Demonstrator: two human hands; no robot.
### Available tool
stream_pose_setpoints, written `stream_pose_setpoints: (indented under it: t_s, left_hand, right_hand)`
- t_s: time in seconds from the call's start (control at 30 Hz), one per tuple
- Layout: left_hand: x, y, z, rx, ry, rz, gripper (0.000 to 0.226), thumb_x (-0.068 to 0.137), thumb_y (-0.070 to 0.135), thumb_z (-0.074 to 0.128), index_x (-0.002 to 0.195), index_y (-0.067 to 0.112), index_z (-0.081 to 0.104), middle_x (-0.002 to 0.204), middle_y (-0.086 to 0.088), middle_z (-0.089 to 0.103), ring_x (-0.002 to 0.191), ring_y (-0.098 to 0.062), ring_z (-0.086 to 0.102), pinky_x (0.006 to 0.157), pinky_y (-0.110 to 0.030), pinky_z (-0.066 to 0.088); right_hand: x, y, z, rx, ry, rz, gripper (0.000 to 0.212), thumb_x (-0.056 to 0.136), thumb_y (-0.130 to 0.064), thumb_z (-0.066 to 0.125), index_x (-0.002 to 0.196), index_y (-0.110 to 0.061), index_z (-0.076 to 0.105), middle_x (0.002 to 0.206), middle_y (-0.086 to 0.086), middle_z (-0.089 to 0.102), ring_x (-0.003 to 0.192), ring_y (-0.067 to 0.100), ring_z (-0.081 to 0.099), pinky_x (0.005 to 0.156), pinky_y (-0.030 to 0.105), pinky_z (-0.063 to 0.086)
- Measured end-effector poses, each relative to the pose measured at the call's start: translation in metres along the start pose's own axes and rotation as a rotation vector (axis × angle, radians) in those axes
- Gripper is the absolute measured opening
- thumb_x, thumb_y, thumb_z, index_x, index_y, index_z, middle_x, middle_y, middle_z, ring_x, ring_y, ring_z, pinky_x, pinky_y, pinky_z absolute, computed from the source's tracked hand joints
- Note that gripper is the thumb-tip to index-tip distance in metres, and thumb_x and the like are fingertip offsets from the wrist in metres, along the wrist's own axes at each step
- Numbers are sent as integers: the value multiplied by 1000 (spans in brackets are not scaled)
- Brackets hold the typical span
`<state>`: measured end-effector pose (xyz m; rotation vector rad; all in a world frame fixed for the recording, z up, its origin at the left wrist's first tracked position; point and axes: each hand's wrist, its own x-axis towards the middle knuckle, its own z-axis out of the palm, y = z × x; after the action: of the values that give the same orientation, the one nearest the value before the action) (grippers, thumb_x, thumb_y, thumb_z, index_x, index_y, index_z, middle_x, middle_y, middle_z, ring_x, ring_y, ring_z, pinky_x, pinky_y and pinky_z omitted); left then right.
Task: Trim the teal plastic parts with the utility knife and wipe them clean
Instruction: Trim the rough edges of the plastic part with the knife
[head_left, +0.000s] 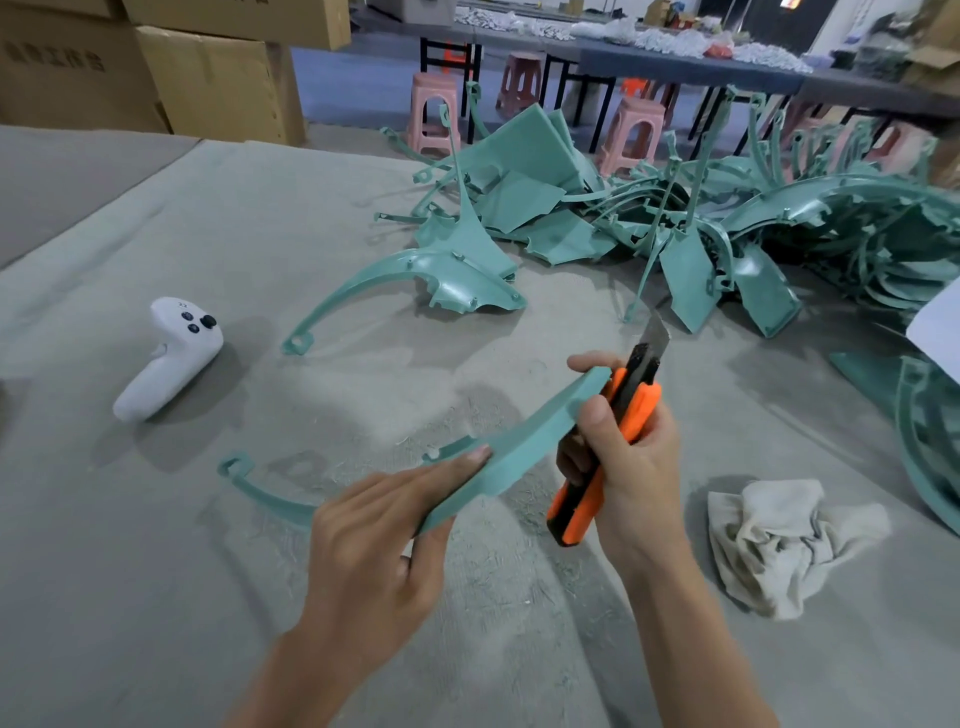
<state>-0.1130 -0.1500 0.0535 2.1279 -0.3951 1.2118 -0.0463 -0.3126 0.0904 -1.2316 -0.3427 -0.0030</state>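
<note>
Trimming a curved teal part (519, 447), held just above the grey desk (156, 597).
From the left, we see a white controller (169, 358) lying on the desk. Our left hand (384, 535) holds the part, fingers (457, 462) pressed together along its upper face and thumb under its edge. Our right hand (634, 467) curls its fingers round an orange utility knife (639, 410), blade extended beyond the part's end and thumb against the part. A crumpled cloth (789, 540) lies at the right, and a pile of teal parts (727, 223) lies behind.
</note>
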Motion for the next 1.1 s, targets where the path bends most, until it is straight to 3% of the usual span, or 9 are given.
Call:
stream_pose_setpoints:
  t_s: [0.17,0.3,0.4,0.7,0.77,0.83,0.9,1.0,1.1]
  left_hand:
    - [2,-1,-3,-80,-62,0,20,100,23,46,113,19,60,111,14,61,103,24,49,83,-2,37]
    - [3,-3,-6,-126,-126,-6,28,92,13,53,118,20,61,119,22,61,106,10,60,81,-12,46]
    - [3,-2,-8,-146,-152,-6,33,87,8,54,118,18,62,117,16,67,105,2,64,79,-19,51]
    - [5,-5,-6,-138,-170,-7,39,84,4,50,118,18,63,118,11,67,111,-1,63,91,-25,48]
    - [4,-9,-5,-53,-165,-6,42,85,2,48,116,21,69,119,11,66,114,-4,61,96,-30,46]
    - [3,-13,-3,76,-153,-5,41,85,1,48,113,21,70,120,10,66,119,-10,58,101,-36,41]
    - [1,-16,-1,175,-108,-25,37,84,0,53,111,17,71,120,7,64,122,-18,54,102,-37,39]
    - [-1,-17,1,276,3,-300,53,79,-10,68,126,14,64,128,8,59,124,-26,51,106,-33,37]
    - [6,-18,-2,6,209,-864,60,89,7,63,140,32,43,136,21,43,119,-18,54,100,-29,41]
  right_hand:
    - [1,1,-7,172,44,85,31,81,-47,69,94,-18,71,57,-8,47,42,7,33,40,18,32]
    - [4,3,-14,281,24,151,27,86,-42,61,91,-18,74,56,-6,44,40,6,33,37,17,33]
    - [4,5,-15,362,28,168,28,89,-40,57,86,-18,75,55,-5,43,38,5,34,36,16,34]
    - [4,1,-13,488,48,243,26,88,-18,52,80,-20,77,49,-4,42,33,3,35,32,14,29]
    - [4,1,-16,516,27,253,26,89,-21,51,83,-17,76,51,-1,44,33,5,36,33,15,31]
    - [4,0,-18,518,9,265,34,92,-38,51,84,-12,72,51,1,45,33,9,37,34,18,32]
    - [4,1,-20,396,28,260,27,87,-40,62,80,-14,63,53,0,44,35,9,37,35,18,32]
    - [4,4,-21,238,27,229,6,81,-17,62,76,-17,60,58,-2,45,37,9,36,35,18,31]
    - [4,4,-23,277,-17,206,13,79,-12,59,89,-16,65,60,-2,46,38,10,37,36,19,32]
